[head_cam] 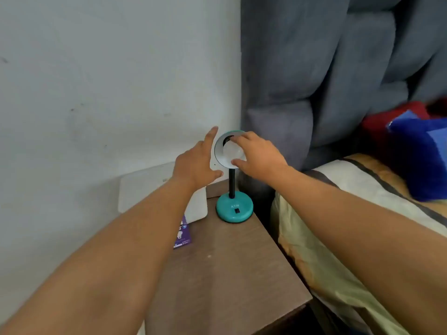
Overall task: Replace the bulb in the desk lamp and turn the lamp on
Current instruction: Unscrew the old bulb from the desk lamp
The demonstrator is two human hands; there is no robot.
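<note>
Both forearms reach over the brown worktop toward the teal desk lamp at its far edge. Right hand has its grip pinching the white bulb, thumb below and fingertips above, inside the tilted shade. Left hand hovers just beside the shade with fingers spread, holding nothing. Glass like this is likely light, smooth and fragile, so it wants a gentle hold round its widest part and a slow twist, while the shade rim is steadied. A purple bulb box and a white flat panel lie left of the lamp's base; the bed crowds the right side. Narrow room inside the shade could hamper the fingers.
</note>
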